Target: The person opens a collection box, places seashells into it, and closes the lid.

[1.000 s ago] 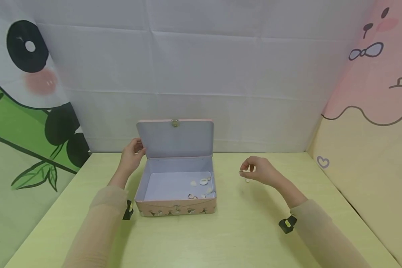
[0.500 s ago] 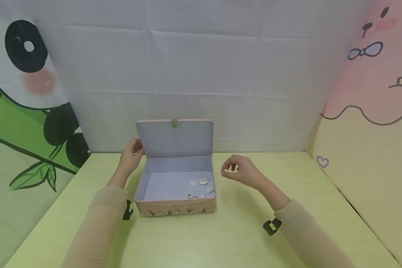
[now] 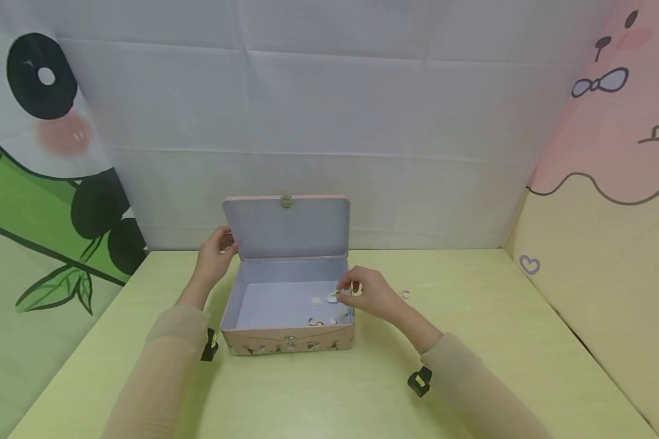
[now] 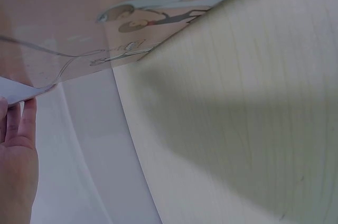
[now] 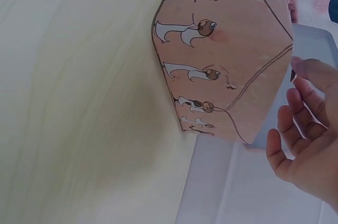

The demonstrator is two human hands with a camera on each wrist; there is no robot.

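Observation:
A pink tin box (image 3: 288, 342) with figures printed on its sides stands on the table with its lid (image 3: 285, 228) raised. My left hand (image 3: 214, 259) holds the lid's left edge, thumb in front and fingers behind. Over the box's right part, my right hand (image 3: 370, 294) pinches a small dark-looking piece (image 5: 293, 76) between thumb and index finger; its kind is too small to tell. Inside the box lie several small whitish and brownish shell-like pieces (image 3: 316, 300), all in the right half and partly hidden by the hand.
One small ring-like piece (image 3: 405, 294) lies on the pale wooden table (image 3: 445, 274), right of the box. A white cloth wall (image 3: 417, 183) rises behind the table, with cartoon-printed panels at both sides. Black straps with cameras hang at both wrists.
My right hand has moved left, from beside the ring-like piece on the table to over the box, carrying the pinched piece. The left hand and the lid have stayed in place.

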